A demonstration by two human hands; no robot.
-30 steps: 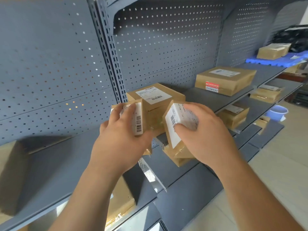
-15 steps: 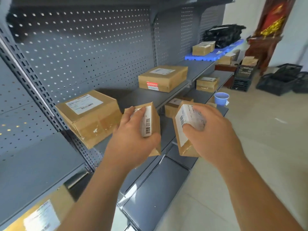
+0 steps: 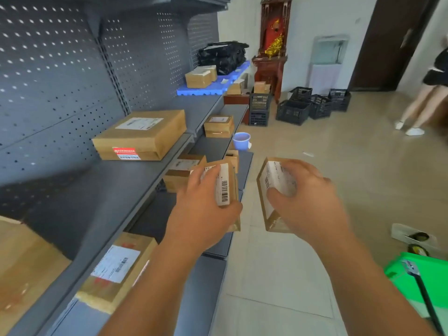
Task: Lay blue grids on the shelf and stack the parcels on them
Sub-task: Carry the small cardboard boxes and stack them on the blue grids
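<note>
Currently, both hands are occupied in front of the grey shelf unit (image 3: 116, 190), out over the aisle floor beside its outer edge. The left hand (image 3: 201, 214) is wrapped around a small brown parcel (image 3: 231, 187) held on end, its white barcode label facing the camera, with fingers across the label and thumb under the lower corner. The right hand (image 3: 305, 202) grips a second small parcel (image 3: 266, 190), also on end, with its white label turned toward the left hand; the thumb presses on the label face. The two parcels are near each other but apart, neither touching the shelf unit. On the middle board of the shelf unit lies a large flat carton (image 3: 143, 134) with a white label and a red sticker, resting directly on bare metal. At the far end of the same unit, a blue grid (image 3: 213, 86) lies on the board, carrying a brown box (image 3: 200, 76) and a black bundle (image 3: 223, 57) behind it. Lower boards of the unit hold further labelled cartons, one close below the left forearm (image 3: 116, 270). Beyond the far end of the shelf unit stand black crates (image 3: 293, 112) on the floor, and a blue cup (image 3: 241, 140) sits just beside a lower board's edge. Another person's legs (image 3: 421, 105) appear well away from the shelf unit, near a dark door. A green container (image 3: 417, 280) sits on the floor opposite the unit.
</note>
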